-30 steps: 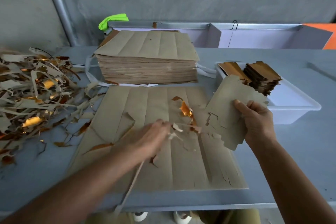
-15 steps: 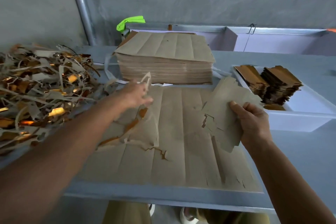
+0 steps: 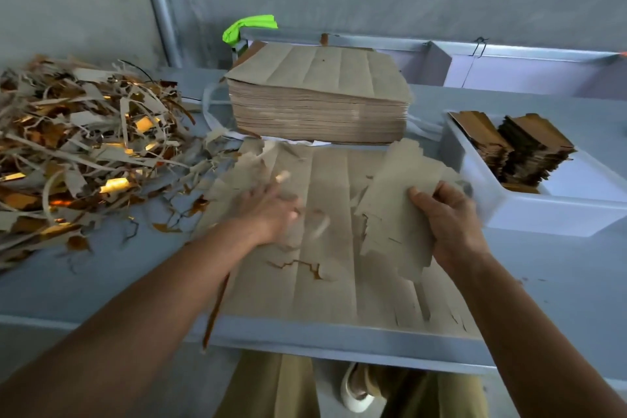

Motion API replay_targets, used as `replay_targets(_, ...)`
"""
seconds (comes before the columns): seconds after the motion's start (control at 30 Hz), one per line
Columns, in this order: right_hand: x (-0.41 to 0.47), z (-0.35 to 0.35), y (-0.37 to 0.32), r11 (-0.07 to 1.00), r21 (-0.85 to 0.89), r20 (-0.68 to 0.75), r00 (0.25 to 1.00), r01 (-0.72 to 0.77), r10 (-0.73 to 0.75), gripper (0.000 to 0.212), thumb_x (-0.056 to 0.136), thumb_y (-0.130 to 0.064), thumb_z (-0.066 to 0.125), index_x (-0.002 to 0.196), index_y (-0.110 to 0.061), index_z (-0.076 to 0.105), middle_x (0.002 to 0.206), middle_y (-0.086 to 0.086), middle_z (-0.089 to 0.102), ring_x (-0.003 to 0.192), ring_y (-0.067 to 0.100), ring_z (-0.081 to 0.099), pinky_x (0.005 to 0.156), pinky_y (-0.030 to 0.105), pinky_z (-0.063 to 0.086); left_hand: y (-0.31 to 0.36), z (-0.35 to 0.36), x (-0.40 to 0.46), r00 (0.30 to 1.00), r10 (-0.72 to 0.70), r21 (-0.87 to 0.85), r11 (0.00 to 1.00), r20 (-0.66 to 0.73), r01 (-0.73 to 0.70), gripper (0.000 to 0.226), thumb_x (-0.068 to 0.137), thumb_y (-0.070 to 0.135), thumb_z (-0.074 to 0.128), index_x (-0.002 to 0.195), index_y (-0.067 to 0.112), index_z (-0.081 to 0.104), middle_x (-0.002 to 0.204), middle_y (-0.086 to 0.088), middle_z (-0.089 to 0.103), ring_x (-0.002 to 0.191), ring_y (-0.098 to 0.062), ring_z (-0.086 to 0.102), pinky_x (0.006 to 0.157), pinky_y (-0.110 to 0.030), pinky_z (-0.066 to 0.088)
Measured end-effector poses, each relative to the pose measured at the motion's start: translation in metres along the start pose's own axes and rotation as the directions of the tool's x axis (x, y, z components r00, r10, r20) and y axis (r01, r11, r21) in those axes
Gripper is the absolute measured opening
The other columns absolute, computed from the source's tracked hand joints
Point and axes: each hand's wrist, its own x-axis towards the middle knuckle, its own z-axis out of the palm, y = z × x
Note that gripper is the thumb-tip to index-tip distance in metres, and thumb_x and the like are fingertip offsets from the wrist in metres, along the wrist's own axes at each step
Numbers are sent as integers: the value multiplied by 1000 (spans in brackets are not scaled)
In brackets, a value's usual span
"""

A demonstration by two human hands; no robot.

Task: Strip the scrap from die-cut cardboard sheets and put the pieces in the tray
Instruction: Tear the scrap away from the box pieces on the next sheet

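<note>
Head view: stripping is under way. The right hand [image 3: 451,224] has its grip closed on a stripped cardboard piece [image 3: 397,200], thumb on top, held just left of the white tray [image 3: 543,217], where 2 stacks of finished pieces [image 3: 519,149] already sit. The left hand [image 3: 271,214] is blurred over the torn die-cut sheet [image 3: 325,248] on the bench [image 3: 543,299]; I cannot tell whether its grip holds scrap. Next, probably, remaining scrap goes to the scrap heap [image 3: 84,146] and the piece goes rightward into the tray.
</note>
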Motion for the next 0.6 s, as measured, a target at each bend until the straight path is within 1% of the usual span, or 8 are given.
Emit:
replay_targets(0.1,-1,1,-3,997,-59,90,995,42,-36,17,90,-8,59,99,-22,63,94,-2,72,84,11,69,70,28,58,-13,-32,2,994,-84,50,995,-77,88,45,93,2,41,125,30,55,144,-7,35,129,-32,38,106,-47,35)
replay_targets(0.17,-1,3,-4,993,-88,159,985,74,-59,21,91,-7,58,105,-22,61,104,4,69,95,18,67,80,35,57,-11,-55,-3,960,-102,18,994,-261,110,34,90,-1,45,102,24,64,122,-9,55,110,-29,53,94,-43,45)
replay_targets(0.27,-1,7,-5,973,-174,263,959,154,-105,26,91,-8,58,113,-22,56,114,7,63,105,23,62,90,44,54,8,-71,-13,749,-177,-237,971,-638,28,12,93,10,49,98,11,60,93,-7,64,81,-25,59,69,-37,48)
replay_targets(0.33,-2,12,-5,958,-195,328,934,213,-141,30,91,-7,58,117,-19,53,115,5,62,108,24,60,91,46,53,31,-68,-19,823,-287,-580,812,-491,-63,34,94,43,48,102,11,54,90,-1,60,79,-19,57,68,-33,46)
replay_targets(0.37,-3,14,-5,960,-165,360,920,227,-156,33,91,-5,58,120,-18,52,116,3,63,109,24,60,91,44,53,44,-64,-23,920,-275,-766,642,-280,-41,52,87,61,48,107,13,53,94,3,59,86,-16,58,75,-34,49)
replay_targets(0.43,-7,18,-3,951,-135,411,890,277,-200,50,90,0,57,133,-21,44,126,-4,58,117,18,56,94,37,52,63,-51,-25,994,-112,-944,330,-10,28,55,75,71,55,105,25,54,91,22,57,88,5,58,82,-20,51)
replay_targets(0.5,-7,20,-2,928,-180,389,890,327,-238,74,89,1,58,148,-29,24,145,-14,39,128,6,45,102,30,45,70,-37,-23,994,-12,-968,229,-106,-101,26,84,46,64,92,23,56,79,21,66,74,9,60,75,-17,55)
replay_targets(0.6,-4,25,-2,952,-90,246,933,292,-263,94,85,2,64,151,-29,5,153,-12,26,135,3,35,111,36,36,71,-25,-19,942,-9,-934,138,-335,-330,21,92,17,59,108,3,57,105,-21,66,95,-35,62,90,-54,49)
